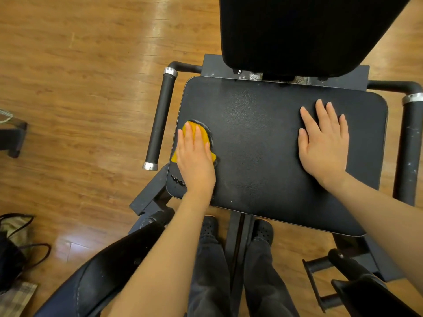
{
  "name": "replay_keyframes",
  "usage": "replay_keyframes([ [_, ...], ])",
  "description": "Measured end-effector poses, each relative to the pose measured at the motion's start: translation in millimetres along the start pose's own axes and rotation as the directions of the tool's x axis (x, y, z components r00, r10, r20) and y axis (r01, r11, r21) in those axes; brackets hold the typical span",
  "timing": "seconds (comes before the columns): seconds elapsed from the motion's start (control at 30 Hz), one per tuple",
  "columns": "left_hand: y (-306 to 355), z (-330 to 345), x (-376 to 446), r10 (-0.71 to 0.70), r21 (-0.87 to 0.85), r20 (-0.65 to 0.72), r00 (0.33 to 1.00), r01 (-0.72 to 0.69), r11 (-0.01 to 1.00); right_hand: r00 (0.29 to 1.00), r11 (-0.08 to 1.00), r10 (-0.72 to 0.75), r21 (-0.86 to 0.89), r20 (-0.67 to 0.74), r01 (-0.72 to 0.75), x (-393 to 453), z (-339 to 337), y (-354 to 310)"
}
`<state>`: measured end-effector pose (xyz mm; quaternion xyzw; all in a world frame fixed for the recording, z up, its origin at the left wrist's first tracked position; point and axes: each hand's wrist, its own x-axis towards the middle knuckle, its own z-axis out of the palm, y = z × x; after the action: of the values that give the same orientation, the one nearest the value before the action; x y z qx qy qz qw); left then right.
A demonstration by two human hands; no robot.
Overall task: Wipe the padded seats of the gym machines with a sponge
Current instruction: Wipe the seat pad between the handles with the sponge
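Orange sponge (198, 130) flattened under left hand (195, 161); right hand (325, 145) fingers splayed on seat (256, 143).

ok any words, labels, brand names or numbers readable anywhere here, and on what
None can be read.
The black seat pad, the backrest and the side handles show no print.
The yellow sponge under the left hand is plain.
The bag on the floor shows no readable label.
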<state>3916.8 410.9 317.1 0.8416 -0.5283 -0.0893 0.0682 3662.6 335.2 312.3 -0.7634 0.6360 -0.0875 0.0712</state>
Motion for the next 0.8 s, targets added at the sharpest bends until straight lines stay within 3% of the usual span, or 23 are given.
replay_keyframes([
  [0.07,19.8,6.6,-35.7,0.049,-0.002,-0.003,0.999,-0.049,0.999,1.0,1.0,-0.002,0.0,0.001,0.002,0.2,0.1,-0.9],
  [0.17,45.3,16.0,-95.5,0.247,-0.005,0.08,0.966,-0.248,0.969,1.0,1.0,0.0,0.001,0.003,0.0,0.5,-0.1,-0.4],
  [0.27,29.3,16.6,-100.3,0.397,0.04,0.105,0.912,-0.402,0.915,1.0,1.0,-0.005,-0.004,0.005,0.005,0.3,0.6,0.3],
  [0.33,2.0,9.5,-79.7,0.283,0.135,0.083,0.955,-0.293,0.947,1.0,1.0,-0.01,0.003,0.007,0.01,-0.1,1.1,1.1],
  [0.4,-27.3,0.4,-55.9,0.052,0.129,0.037,0.998,-0.056,0.99,1.0,1.0,-0.011,0.009,0.0,0.011,-0.6,0.9,1.1],
  [0.47,-43.2,-6.9,-40.7,-0.103,0.05,0.042,0.994,0.101,0.994,1.0,1.0,-0.01,0.012,-0.006,0.01,-0.8,1.0,0.2],
  [0.57,-33.3,-6.9,-41.7,-0.208,-0.034,0.003,0.978,0.208,0.978,1.0,1.0,-0.004,0.01,-0.006,0.004,-0.8,0.2,-1.0],
  [0.67,-3.9,3.5,-72.8,-0.152,-0.039,-0.039,0.988,0.151,0.988,1.0,1.0,-0.004,0.0,0.002,0.004,0.1,-0.8,-0.9],
  [0.8,23.7,18.4,-117.5,0.131,-0.043,0.012,0.991,-0.131,0.99,1.0,1.0,-0.001,0.001,0.007,0.001,-0.7,-1.6,-2.8],
])
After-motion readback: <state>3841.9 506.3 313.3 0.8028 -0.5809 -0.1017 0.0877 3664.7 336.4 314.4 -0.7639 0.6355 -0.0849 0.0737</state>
